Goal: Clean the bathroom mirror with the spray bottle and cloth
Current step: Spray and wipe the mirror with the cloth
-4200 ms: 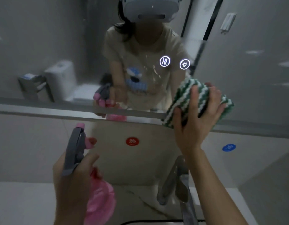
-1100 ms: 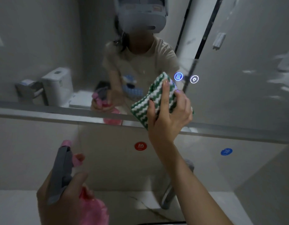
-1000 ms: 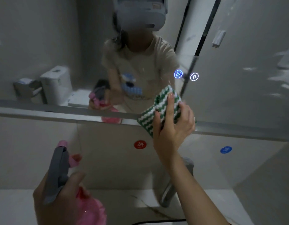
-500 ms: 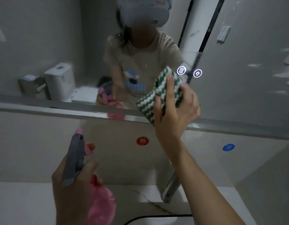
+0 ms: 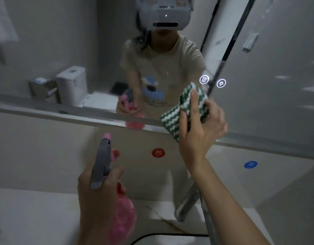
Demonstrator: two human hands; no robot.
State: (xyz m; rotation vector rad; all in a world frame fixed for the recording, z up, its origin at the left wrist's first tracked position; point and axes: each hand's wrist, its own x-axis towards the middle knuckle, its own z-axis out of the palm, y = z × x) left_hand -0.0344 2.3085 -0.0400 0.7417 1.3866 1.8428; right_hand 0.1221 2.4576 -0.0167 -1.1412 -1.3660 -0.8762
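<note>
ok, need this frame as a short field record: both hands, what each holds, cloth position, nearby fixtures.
left hand: grips the pink spray bottle with grey trigger head, nozzle aimed toward the mirror
right hand: holds the green-and-white striped cloth
cloth position: against the bathroom mirror, at its lower edge
lit mirror icons: just above the cloth
chrome tap: below the right forearm

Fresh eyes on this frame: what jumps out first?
First, the green-and-white striped cloth, gripped by the right hand against the lower edge of the mirror, just below two glowing round touch icons. Next, low and left of centre, the left hand grips a pink spray bottle with a grey trigger head. Between them, a red sticker marks the wall under the mirror.
</note>
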